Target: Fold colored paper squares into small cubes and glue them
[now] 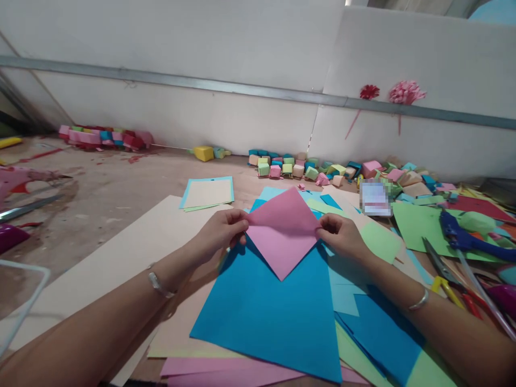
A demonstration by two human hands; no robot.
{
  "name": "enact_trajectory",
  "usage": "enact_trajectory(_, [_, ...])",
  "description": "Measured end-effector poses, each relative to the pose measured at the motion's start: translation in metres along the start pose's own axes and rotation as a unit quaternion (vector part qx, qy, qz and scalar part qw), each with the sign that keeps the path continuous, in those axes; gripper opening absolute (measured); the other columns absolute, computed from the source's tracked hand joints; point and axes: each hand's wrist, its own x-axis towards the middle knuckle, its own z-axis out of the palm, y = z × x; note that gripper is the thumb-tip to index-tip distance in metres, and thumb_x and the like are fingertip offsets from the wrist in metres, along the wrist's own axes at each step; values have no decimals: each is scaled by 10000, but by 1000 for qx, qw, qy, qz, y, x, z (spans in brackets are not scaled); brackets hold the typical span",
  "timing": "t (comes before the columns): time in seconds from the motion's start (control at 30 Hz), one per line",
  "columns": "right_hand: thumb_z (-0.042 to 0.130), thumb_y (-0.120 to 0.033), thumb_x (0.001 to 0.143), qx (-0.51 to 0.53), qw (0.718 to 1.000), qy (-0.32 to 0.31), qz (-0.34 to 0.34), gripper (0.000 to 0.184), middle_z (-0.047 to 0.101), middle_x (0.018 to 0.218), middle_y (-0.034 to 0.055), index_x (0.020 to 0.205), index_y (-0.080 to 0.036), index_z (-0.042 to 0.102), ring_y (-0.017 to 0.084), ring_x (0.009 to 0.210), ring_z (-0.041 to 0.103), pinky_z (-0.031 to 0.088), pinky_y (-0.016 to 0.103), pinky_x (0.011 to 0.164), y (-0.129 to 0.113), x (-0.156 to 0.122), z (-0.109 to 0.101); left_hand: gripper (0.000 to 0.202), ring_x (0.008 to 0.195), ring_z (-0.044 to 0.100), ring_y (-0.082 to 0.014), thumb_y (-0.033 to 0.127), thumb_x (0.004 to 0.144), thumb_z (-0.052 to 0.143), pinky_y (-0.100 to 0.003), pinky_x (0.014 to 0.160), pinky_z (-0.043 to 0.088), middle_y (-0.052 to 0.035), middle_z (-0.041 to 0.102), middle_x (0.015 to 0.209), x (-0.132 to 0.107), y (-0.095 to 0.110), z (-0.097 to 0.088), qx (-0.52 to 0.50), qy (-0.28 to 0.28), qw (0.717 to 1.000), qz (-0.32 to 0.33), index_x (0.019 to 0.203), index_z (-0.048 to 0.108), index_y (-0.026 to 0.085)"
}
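Note:
A square of pink paper is held up like a diamond above a large blue sheet. A faint crease runs across its middle. My left hand pinches its left corner between thumb and fingers. At the opposite corner, my right hand grips the paper the same way. Beneath the blue sheet lie a peach sheet and pink sheets.
Several small paper boxes line the wall. Scissors and a blue glue gun lie at right. Small stacked sheets sit beyond my left hand. A white wire frame stands at lower left. Paper flowers hang on the rail.

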Motion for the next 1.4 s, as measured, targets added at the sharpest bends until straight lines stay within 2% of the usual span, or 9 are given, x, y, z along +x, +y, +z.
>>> enact_trajectory(0.07, [559, -191, 739, -114, 991, 5, -72, 31, 566, 677, -3, 709, -191, 567, 146, 641, 520, 387, 270, 594, 4, 1, -2, 160, 581, 549, -140, 287, 775, 568, -230, 531, 388, -11, 616, 657, 1, 0, 0, 149, 39, 985, 72, 808, 675, 173])
enact_trajectory(0.2, [519, -126, 734, -229, 961, -30, -151, 83, 560, 709, 19, 707, -186, 570, 170, 691, 520, 375, 275, 622, 10, 1, -3, 166, 697, 573, -163, 199, 764, 556, -264, 627, 416, -44, 648, 812, 3, -4, 0, 343, 69, 916, 198, 765, 721, 177])
enact_trajectory(0.4, [513, -104, 820, -328, 914, -43, -235, 176, 634, 858, 78, 751, -166, 663, 193, 813, 552, 394, 272, 678, 14, 1, -4, 222, 871, 598, -208, 189, 785, 630, -310, 758, 454, -61, 655, 948, 5, -17, 5, 374, 79, 892, 239, 983, 730, 201])
enact_trajectory(0.57, [498, -107, 888, -375, 884, -43, -276, 247, 646, 837, 92, 772, -153, 712, 199, 806, 527, 362, 293, 694, 11, 1, -4, 193, 874, 595, -199, 97, 773, 615, -301, 754, 449, -40, 668, 902, 6, -17, 8, 353, 69, 898, 254, 828, 754, 219])
enact_trajectory(0.67, [514, -126, 910, -404, 865, -46, -292, 264, 644, 819, 97, 740, -159, 713, 206, 792, 495, 317, 313, 682, 7, 1, -4, 216, 873, 588, -205, 83, 790, 589, -307, 743, 441, -48, 664, 895, 6, -16, 7, 384, 52, 885, 259, 812, 758, 216])
enact_trajectory(0.83, [615, -91, 847, -530, 770, -58, -350, 178, 630, 790, 76, 699, -170, 675, 212, 772, 456, 259, 333, 664, -5, -3, -4, 298, 850, 545, -227, 115, 879, 496, -336, 720, 417, -77, 639, 892, 2, -13, 8, 467, 20, 839, 280, 833, 769, 226])
enact_trajectory(0.9, [634, -97, 838, -550, 750, -74, -360, 156, 625, 790, 75, 700, -163, 663, 212, 774, 454, 250, 334, 661, -9, -5, -3, 333, 839, 526, -229, 106, 889, 471, -340, 717, 410, -78, 631, 865, 0, -11, 10, 486, 21, 825, 287, 813, 768, 233])
enact_trajectory(1.27, [540, -71, 886, -563, 751, -120, -324, 159, 642, 853, 98, 815, -155, 655, 223, 798, 492, 238, 337, 652, -12, -9, -2, 322, 855, 566, -221, 70, 867, 458, -333, 733, 428, -77, 667, 908, -2, -9, 9, 482, -8, 833, 271, 836, 746, 213])
enact_trajectory(1.4, [535, -51, 874, -561, 759, -125, -306, 178, 637, 832, 100, 810, -154, 664, 222, 779, 493, 246, 336, 658, -12, -9, -4, 235, 895, 569, -244, 175, 880, 510, -379, 790, 442, -90, 670, 984, -8, 1, 10, 483, -19, 825, 292, 887, 743, 199])
